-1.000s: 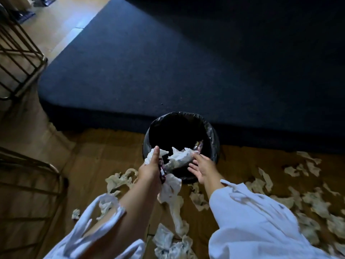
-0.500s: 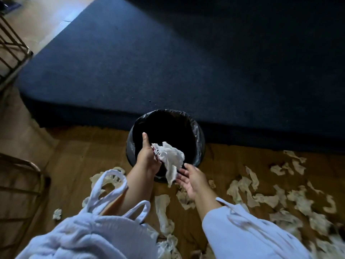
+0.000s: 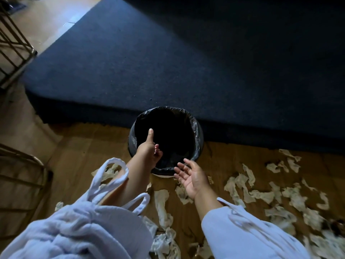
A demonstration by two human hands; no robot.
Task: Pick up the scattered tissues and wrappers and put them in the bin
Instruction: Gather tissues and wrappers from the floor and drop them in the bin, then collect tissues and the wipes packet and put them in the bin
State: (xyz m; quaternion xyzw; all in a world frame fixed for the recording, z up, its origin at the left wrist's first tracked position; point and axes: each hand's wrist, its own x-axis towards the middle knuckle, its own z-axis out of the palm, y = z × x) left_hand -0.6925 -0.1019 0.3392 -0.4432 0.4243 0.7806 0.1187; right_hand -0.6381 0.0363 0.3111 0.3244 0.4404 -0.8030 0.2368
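Observation:
The round bin (image 3: 197, 128), lined with a black bag, stands on the wooden floor against a dark blue carpeted platform. Its inside is too dark to see into. My left hand (image 3: 149, 150) hovers over the bin's near-left rim, thumb pointing up and fingers loosely curled, with no tissue in it. A small pink-red spot shows at its fingertips; I cannot tell what it is. My right hand (image 3: 190, 178) is palm up with spread fingers, just in front of the bin and empty. Several crumpled white tissues (image 3: 240, 186) lie scattered on the floor to the right and between my arms (image 3: 162, 200).
The blue platform (image 3: 168, 62) fills the space behind the bin. Gold metal frames stand at the upper left (image 3: 16, 43) and the lower left (image 3: 20, 174). Loose white robe sleeves cover both my forearms.
The bundle of tissues that my left hand held over the bin is gone from view. My right hand has drawn back from the bundle and opened palm up.

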